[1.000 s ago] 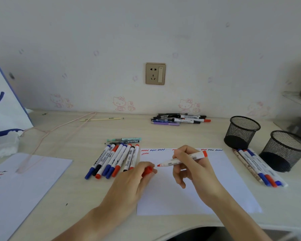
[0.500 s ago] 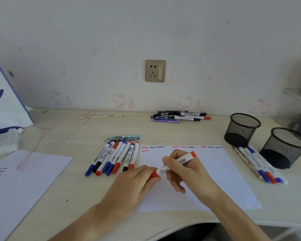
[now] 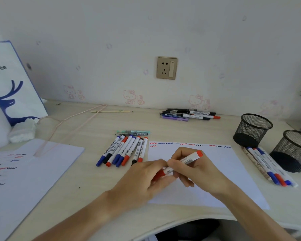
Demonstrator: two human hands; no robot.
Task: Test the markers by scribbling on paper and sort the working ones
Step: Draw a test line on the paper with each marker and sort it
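Note:
A white marker with red ends (image 3: 189, 159) is held over the white paper (image 3: 224, 171). My right hand (image 3: 195, 169) grips its barrel. My left hand (image 3: 144, 180) pinches the red cap (image 3: 161, 173) at the marker's lower end, and the cap sits against the barrel. The paper carries a row of red, blue and black squiggles along its top edge. A row of several markers (image 3: 123, 151) lies left of the paper. Several more markers (image 3: 268, 164) lie to the right of the paper.
Two black mesh pen cups (image 3: 252, 129) (image 3: 295, 150) stand at the right. A pile of pens (image 3: 189, 115) lies by the wall under the socket. Another scribbled sheet (image 3: 24, 171) lies at the left, with a white bag (image 3: 9, 84) and a pink cord behind.
One second ago the marker's tip was bare and the cap was apart in my left hand. The hands have come together and the cap now covers the tip.

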